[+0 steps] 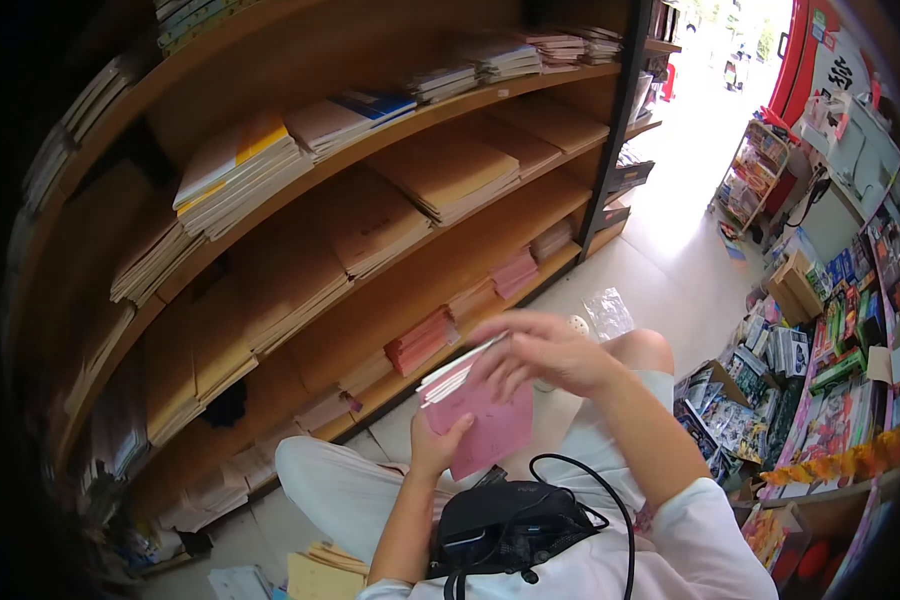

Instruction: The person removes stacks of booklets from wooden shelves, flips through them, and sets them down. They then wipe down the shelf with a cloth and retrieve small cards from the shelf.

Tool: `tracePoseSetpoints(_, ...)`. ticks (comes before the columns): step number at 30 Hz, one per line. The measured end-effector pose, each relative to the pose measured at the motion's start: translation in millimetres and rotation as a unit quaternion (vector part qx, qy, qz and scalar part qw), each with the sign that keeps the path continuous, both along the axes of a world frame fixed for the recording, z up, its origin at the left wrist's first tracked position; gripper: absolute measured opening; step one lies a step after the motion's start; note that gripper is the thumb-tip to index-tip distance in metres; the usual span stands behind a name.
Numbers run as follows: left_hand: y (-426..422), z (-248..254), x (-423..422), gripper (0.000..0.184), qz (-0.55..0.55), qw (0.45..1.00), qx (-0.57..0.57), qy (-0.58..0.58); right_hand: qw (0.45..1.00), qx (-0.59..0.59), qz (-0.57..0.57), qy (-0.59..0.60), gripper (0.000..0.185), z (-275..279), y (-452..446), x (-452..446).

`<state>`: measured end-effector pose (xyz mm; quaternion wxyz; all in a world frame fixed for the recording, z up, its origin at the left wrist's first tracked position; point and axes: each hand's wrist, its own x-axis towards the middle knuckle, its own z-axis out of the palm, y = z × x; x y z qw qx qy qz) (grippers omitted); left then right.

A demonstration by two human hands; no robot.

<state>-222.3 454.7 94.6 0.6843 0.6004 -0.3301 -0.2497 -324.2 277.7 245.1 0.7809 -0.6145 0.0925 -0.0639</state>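
Pink booklets (498, 422) held in front of the shelf (450, 265).
Left hand (434, 441) grips them on the shelf side, thumb on top. Right hand (550, 356), blurred, fingers curled, is over the booklets; grip cannot be determined. Bag (500, 522) sits farther from the shelf.

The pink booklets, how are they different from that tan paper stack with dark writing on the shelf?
Color: the pink booklets are pink with white page edges; the tan paper stack is yellowish brown.
Pose: the pink booklets are tilted up in the left hand; the tan paper stack lies flat, unheld.
Both are several thin paper things piled together.
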Motion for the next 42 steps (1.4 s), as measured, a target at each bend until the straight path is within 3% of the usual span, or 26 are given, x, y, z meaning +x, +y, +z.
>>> tracePoseSetpoints(2,2,-9,-3,0.044,-0.020,1.000,0.016,0.014,0.998,0.032,0.031,0.035,0.037,-44,-9,25)
tracePoseSetpoints(3,4,-15,-3,0.045,-0.018,0.999,0.025,0.029,0.946,-0.252,-0.182,0.094,0.040,-76,-32,38)
tracePoseSetpoints(4,6,-19,-4,0.046,-0.008,0.998,0.031,0.047,0.770,-0.504,-0.366,0.139,0.044,-104,-58,49)
tracePoseSetpoints(6,7,-9,-4,0.050,-0.005,0.999,0.021,0.029,0.566,-0.708,-0.421,0.017,0.045,-125,-106,37)
tracePoseSetpoints(8,9,-23,-10,0.051,-0.027,0.996,0.031,0.082,0.836,-0.450,-0.304,0.072,0.043,-83,-84,35)
tracePoseSetpoints(9,7,-25,-11,0.049,-0.031,0.992,0.037,0.113,0.923,-0.288,-0.233,0.100,0.041,-66,-67,35)
tracePoseSetpoints(10,3,-24,-10,0.047,-0.026,0.993,0.033,0.112,0.937,-0.294,-0.181,0.046,0.034,-65,-48,40)
tracePoseSetpoints(12,-1,-17,-11,0.044,-0.020,0.994,0.025,0.106,0.897,-0.365,-0.230,0.094,0.040,-108,-51,47)
tracePoseSetpoints(14,2,-25,-6,0.042,0.016,0.985,0.000,0.174,0.849,-0.434,-0.268,0.141,0.047,-149,-54,57)
tracePoseSetpoints(16,4,-33,11,0.041,0.057,0.976,-0.033,0.208,0.739,-0.520,-0.401,0.147,0.052,-151,-78,35)
tracePoseSetpoints(18,4,-36,22,0.040,0.099,0.968,-0.063,0.220,0.906,-0.199,-0.344,0.148,0.048,-142,-63,19)
tracePoseSetpoints(19,0,-24,26,0.040,0.116,0.959,-0.044,0.253,0.940,-0.100,-0.251,0.207,0.052,-149,-54,15)
tracePoseSetpoints(21,-16,-13,36,0.039,0.123,0.960,-0.056,0.245,0.967,-0.078,-0.110,0.216,0.054,-154,-20,12)
tracePoseSetpoints(24,-27,4,43,0.038,0.109,0.967,-0.010,0.228,0.970,-0.185,-0.058,0.148,0.057,-164,-1,22)
tracePoseSetpoints(27,-32,3,52,0.046,0.099,0.976,0.080,0.178,0.978,-0.042,-0.041,0.200,0.055,-213,-3,32)
tracePoseSetpoints(31,-34,2,41,0.052,0.077,0.982,0.144,0.091,0.961,0.224,-0.094,0.129,0.043,-222,27,21)
tracePoseSetpoints(38,-22,-4,37,0.058,0.022,0.988,0.120,0.097,0.929,0.345,-0.088,0.098,0.047,-243,36,22)
tracePoseSetpoints(42,-12,1,37,0.052,0.023,0.983,0.093,0.158,0.909,0.391,-0.081,0.115,0.051,-241,37,21)
